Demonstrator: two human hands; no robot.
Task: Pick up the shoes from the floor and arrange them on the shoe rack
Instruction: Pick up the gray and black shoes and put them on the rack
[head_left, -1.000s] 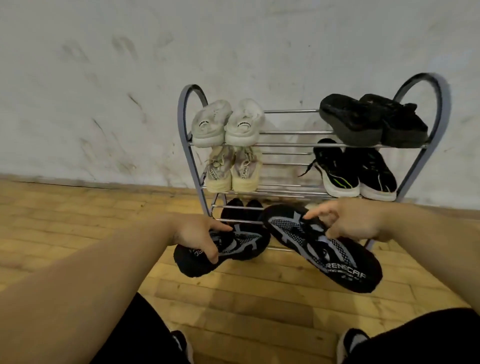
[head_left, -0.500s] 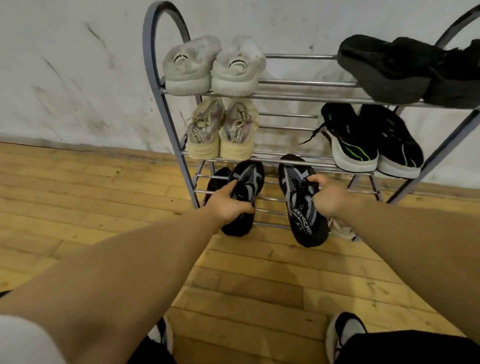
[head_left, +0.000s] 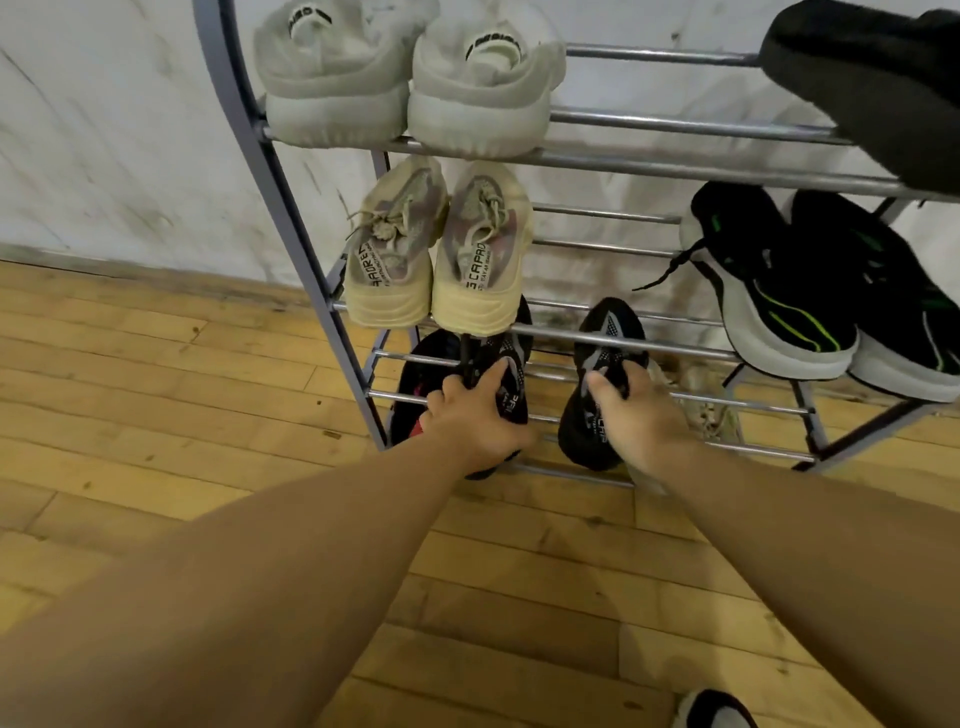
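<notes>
A metal shoe rack (head_left: 291, 218) with three tiers of bars stands against the wall. Two black-and-grey knit sneakers lie on its bottom tier, toes toward the wall. My left hand (head_left: 475, 415) grips the heel of the left black sneaker (head_left: 506, 358). My right hand (head_left: 631, 415) grips the heel of the right black sneaker (head_left: 605, 343). A dark shoe with a red lining (head_left: 421, 384) sits just left of the left sneaker, partly hidden by my hand.
White fluffy slippers (head_left: 405, 78) and a black slipper (head_left: 872, 88) fill the top tier. Beige sneakers (head_left: 441, 249) and black sneakers with green stripes (head_left: 810, 291) sit on the middle tier. A pale shoe (head_left: 711, 410) shows behind my right hand. The floor (head_left: 156, 395) is wood.
Both hands have pushed the two black sneakers from in front of the rack onto the bottom tier, toes in. The camera has moved closer and lower.
</notes>
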